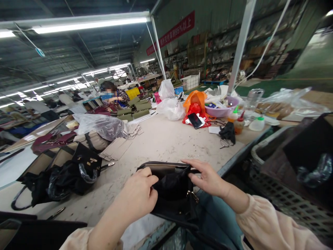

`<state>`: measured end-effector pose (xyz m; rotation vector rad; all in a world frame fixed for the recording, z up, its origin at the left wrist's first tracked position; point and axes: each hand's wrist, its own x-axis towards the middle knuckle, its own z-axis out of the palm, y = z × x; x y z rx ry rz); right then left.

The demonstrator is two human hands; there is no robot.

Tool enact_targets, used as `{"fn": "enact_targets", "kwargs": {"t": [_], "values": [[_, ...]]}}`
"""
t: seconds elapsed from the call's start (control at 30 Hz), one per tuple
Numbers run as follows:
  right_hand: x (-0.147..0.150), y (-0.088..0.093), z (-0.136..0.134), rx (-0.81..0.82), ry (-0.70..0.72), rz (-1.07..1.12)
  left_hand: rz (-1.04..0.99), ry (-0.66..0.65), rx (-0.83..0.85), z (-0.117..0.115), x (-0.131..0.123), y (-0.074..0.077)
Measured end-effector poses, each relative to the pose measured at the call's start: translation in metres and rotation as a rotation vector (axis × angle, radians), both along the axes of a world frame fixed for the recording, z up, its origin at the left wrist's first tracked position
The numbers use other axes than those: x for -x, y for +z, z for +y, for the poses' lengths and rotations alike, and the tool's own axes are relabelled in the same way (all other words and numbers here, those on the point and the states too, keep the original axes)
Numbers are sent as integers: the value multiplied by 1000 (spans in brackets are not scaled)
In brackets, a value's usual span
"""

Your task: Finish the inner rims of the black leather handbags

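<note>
A black handbag is tilted toward me at the table's front edge, its mouth open and its dark lining showing. My left hand is closed, with curled fingers gripping the bag's left rim. At the right end of the mouth, my right hand has the rim between thumb and fingers; part of that grip is hidden. Gold-coloured metal clasps hang on the bag's right side below this hand.
Black bags with plastic wrapping lie to the left, near beige card pieces. A purple basin, glue bottles and a phone stand at the back right. A plastic crate is beside the table. A co-worker sits beyond.
</note>
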<state>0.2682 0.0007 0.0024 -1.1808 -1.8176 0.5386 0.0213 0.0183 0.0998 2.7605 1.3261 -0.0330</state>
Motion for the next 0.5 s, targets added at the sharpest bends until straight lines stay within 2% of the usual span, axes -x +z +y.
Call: {"fn": "enact_targets", "kwargs": {"t": [0.13,0.27,0.37,0.5], "values": [[1,3,-1,-36,14,3,-95,-51,35,-1,-18,0],[2,9,0,-63,40,29,-33,-40,20,6,-32,-10],[3,13,2,-58,51,70,-15,-80,-41,10,-34,-18],[5,14,4,-31,85,96,-85,-50,-146,9,-30,-21]]}}
